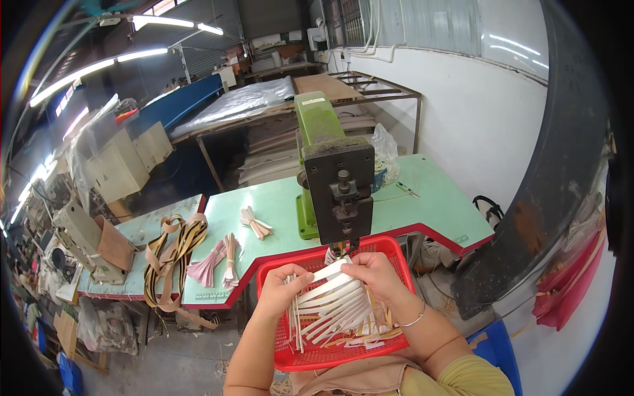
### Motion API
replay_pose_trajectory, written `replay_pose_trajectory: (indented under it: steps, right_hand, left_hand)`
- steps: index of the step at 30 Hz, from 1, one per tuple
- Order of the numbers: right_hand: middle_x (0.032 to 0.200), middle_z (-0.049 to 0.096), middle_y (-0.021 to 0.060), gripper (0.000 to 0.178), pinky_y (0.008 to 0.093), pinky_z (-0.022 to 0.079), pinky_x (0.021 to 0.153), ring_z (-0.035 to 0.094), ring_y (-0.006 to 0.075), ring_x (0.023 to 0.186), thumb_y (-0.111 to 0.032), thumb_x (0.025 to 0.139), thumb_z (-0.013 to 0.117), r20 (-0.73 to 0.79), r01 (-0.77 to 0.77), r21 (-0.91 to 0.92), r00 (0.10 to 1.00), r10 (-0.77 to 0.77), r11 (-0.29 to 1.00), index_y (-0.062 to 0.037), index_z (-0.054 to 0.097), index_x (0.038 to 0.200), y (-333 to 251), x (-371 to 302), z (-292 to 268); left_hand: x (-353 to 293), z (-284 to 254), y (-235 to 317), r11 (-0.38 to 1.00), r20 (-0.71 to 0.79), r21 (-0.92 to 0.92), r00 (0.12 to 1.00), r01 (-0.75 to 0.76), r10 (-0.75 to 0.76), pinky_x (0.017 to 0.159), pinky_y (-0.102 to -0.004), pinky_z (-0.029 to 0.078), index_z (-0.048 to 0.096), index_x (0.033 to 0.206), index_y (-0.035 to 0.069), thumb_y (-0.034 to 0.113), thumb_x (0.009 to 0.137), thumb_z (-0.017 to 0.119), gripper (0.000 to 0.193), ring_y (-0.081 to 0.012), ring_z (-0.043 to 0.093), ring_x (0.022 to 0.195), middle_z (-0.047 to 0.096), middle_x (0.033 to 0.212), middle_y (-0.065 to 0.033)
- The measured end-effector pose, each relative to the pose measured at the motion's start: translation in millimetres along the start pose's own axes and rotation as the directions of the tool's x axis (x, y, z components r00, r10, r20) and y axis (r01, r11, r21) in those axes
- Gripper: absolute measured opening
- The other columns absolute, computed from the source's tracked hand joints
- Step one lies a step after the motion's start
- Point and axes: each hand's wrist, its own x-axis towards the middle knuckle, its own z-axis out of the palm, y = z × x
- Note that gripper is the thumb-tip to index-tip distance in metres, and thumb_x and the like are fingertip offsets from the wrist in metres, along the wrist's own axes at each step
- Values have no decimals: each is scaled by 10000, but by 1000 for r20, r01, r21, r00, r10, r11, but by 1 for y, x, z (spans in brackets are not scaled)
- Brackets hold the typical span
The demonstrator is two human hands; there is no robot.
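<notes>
Strips [333, 300], flat, white and limp, fan from my left hand [282, 290] while my right hand [373, 274] fingers pinch one under the dark metal press [340, 191], above the red mesh basket [396, 254].

We see our two forearms bare, entering at the lower middle of the frame. Our right hand [375, 272] wears a thin silver bangle [415, 321] at the wrist; our left hand [282, 291] wears nothing. At the lower right, a mustard-yellow sleeve [465, 379] covers our upper arm.
</notes>
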Motion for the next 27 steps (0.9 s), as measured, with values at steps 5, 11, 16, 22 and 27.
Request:
replay_pose_trajectory:
  steps: [5, 11, 16, 22, 27]
  right_hand:
    - [661, 596, 18, 164, 185, 400, 516, 514, 45, 572, -152, 754, 638, 3, 10, -17, 1000, -10, 1000, 9, 613, 741, 0, 1, -1]
    - [663, 608, 32, 159, 180, 409, 517, 533, 49, 572, -148, 737, 654, 12, -34, -160, 999, 36, 987, 5, 616, 747, -16, 2, -4]
    - [662, 606, 41, 169, 190, 420, 527, 556, 77, 591, -128, 708, 676, 100, -18, -309, 994, 51, 951, 22, 614, 757, -23, 11, -17]
    - [703, 605, 51, 264, 224, 454, 588, 561, 98, 636, -136, 647, 717, 167, 25, -656, 980, 112, 755, 32, 612, 822, -60, 25, -17]
    - [751, 602, 56, 317, 235, 460, 635, 556, 87, 718, -94, 639, 717, 348, 153, -431, 938, 7, 889, 27, 587, 902, -53, 39, -27]
  left_hand:
    - [-6, 3, -3, 999, -15, -42, 1000, 8, -8, 548, -190, 389, 590, 720, 35, 128, 742, 642, 109, -42, 484, 582, 560, 651, 16]
    - [-18, 17, -15, 984, -53, -179, 999, -10, 1, 517, -187, 378, 583, 727, 33, 121, 753, 640, 107, -46, 485, 553, 556, 625, 8]
    - [-26, 32, -35, 982, -69, -190, 997, 2, -16, 500, -176, 350, 579, 724, 47, 133, 756, 640, 110, -32, 455, 536, 527, 606, 32]
    - [-17, 41, -40, 992, 55, -123, 998, 15, -8, 500, -184, 386, 576, 754, 40, 138, 775, 614, 107, -42, 492, 546, 555, 622, 13]
    - [13, 59, -28, 985, 11, -170, 1000, -5, 7, 553, -192, 408, 600, 829, 21, 180, 793, 601, 163, -49, 508, 606, 579, 703, 7]
